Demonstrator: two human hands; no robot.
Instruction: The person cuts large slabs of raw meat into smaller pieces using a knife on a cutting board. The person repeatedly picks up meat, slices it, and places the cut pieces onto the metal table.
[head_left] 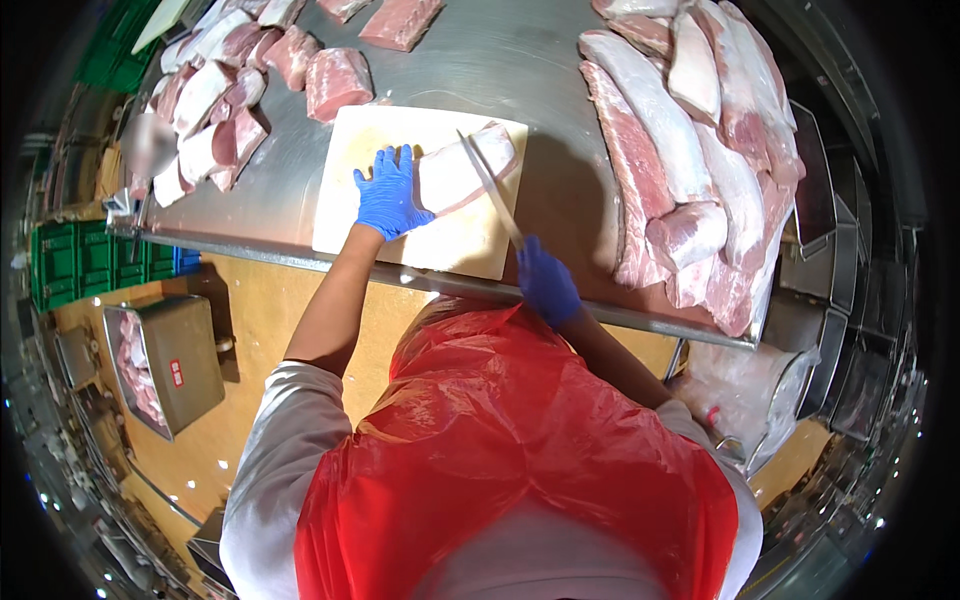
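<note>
A pale, fat-covered slab of meat [445,178] lies on a white cutting board [345,215] at the table's near edge. My left hand [388,195], in a blue glove, rests flat at the slab's left end with its fingers spread. In my right hand [547,283], also gloved in blue, is the handle of a long knife [489,183]. The knife slants up and left, its blade crossing over the right part of the slab. Whether the edge has gone into the meat cannot be made out. My right fingers hide most of the handle.
Long meat pieces [650,120] are heaped on the metal table [500,60] at right. Shorter cut chunks [205,95] lie at far left. Below the table's left stand a metal bin [190,360] with meat and green crates [95,262]. Plastic wrapping [745,385] is at lower right.
</note>
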